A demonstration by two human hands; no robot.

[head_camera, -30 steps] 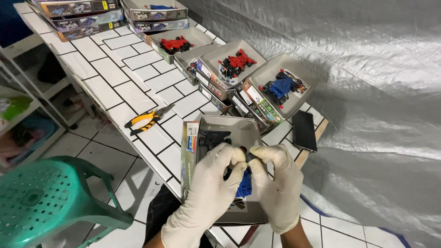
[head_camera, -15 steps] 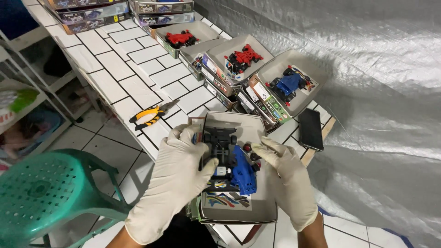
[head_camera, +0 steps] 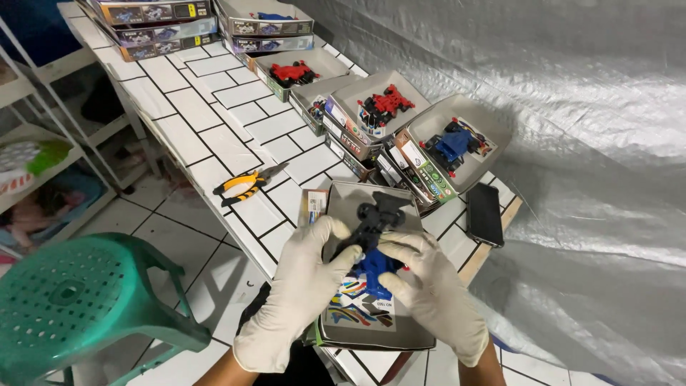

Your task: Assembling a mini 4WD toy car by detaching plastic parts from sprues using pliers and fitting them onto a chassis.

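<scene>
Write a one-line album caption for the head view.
Gloved left hand and right hand hold black toy-car chassis over open box.

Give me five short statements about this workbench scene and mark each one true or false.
1. Both hands, left hand and right hand, wear white gloves. True.
2. They hold a toy car over an open grey box. True.
3. The pliers lie inside that box. False: they lie on the tiled table.
4. The stool is red. False: it is green.
5. A dark phone lies flat near the table's edge. True.
</scene>
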